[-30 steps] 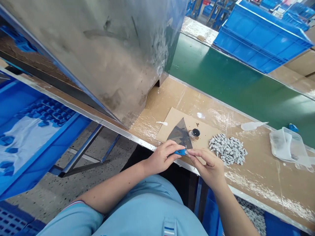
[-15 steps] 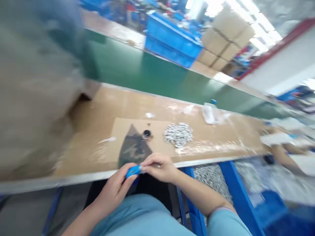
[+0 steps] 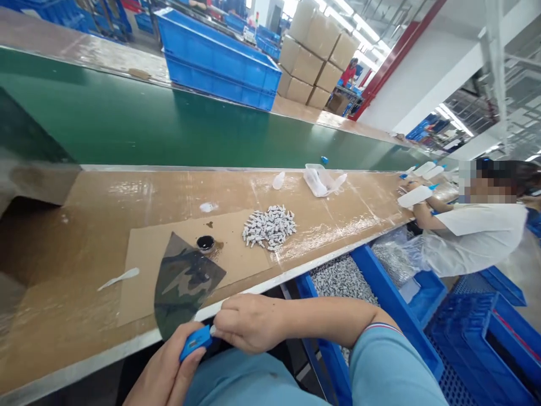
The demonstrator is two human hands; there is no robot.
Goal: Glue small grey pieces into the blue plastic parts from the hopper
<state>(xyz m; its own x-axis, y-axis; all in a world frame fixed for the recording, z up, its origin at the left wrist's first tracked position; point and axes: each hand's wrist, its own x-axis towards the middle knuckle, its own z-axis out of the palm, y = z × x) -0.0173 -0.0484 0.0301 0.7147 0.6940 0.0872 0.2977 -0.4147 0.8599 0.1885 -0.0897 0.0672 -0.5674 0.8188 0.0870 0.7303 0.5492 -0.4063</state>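
Note:
In my left hand point(image 3: 169, 363) is a small blue plastic part point(image 3: 196, 342) with a slot in its face, gripped between thumb and fingers. My right hand point(image 3: 253, 322) pinches a small whitish piece point(image 3: 213, 330) against the end of the blue part. Both hands are held just off the table's front edge. Beyond them lies a camouflage-patterned cloth piece point(image 3: 186, 276) on a cardboard sheet point(image 3: 139, 254). A small round cup of dark liquid point(image 3: 205, 243) stands beside the cloth. Right of the cup is a pile of small grey-white parts point(image 3: 270, 226).
A green conveyor belt point(image 3: 139, 124) runs behind the table. Blue crates point(image 3: 220, 62) and stacked cartons point(image 3: 313, 56) stand beyond it. A clear plastic tray point(image 3: 316, 180) and a white spatula-like strip point(image 3: 120, 278) lie on the table. Blue bins of parts point(image 3: 342, 276) and a co-worker point(image 3: 477, 237) are at right.
The view has swung to the right and sharpened, so the table's things appear further left and the co-worker shows fully. Both hands still hold the blue part and the small piece together.

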